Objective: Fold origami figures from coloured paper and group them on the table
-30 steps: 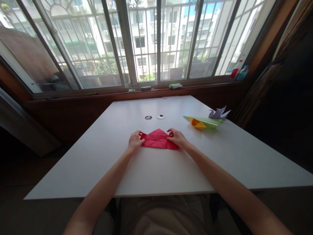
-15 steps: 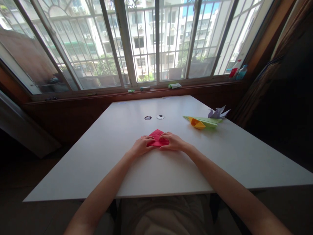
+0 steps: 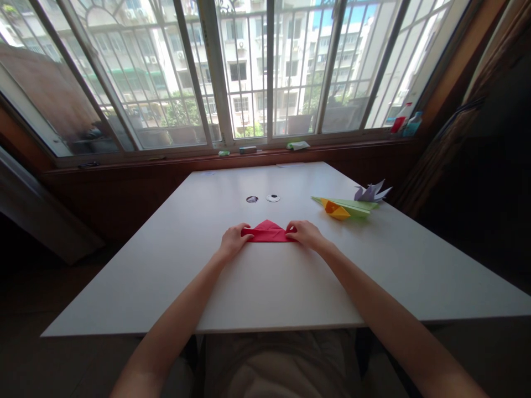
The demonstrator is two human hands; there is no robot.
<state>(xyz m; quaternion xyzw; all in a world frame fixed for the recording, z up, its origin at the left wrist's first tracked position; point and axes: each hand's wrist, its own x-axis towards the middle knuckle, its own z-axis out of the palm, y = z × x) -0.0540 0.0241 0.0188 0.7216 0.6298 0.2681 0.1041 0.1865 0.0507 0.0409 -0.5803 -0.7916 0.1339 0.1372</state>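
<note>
A red sheet of folding paper (image 3: 269, 234) lies on the white table in front of me, its near edge folded up into a straight band with a pointed peak behind it. My left hand (image 3: 235, 240) pinches the band's left end between thumb and fingers. At the right end, my right hand (image 3: 305, 234) grips the paper in the same way, with the fingers curled over it. The paper's two outer corners are partly hidden by my fingers.
On the right of the table (image 3: 166, 276) lie a yellow paper boat (image 3: 337, 211), a green paper plane (image 3: 357, 208) and a purple paper crane (image 3: 372, 192). Two round holes, one with a white rim (image 3: 272, 198), are beyond the paper. Bottles (image 3: 412, 124) stand on the windowsill.
Both hands have moved apart to the ends of the red paper. Its near edge now stands as a folded band, where before the hands covered most of the sheet.
</note>
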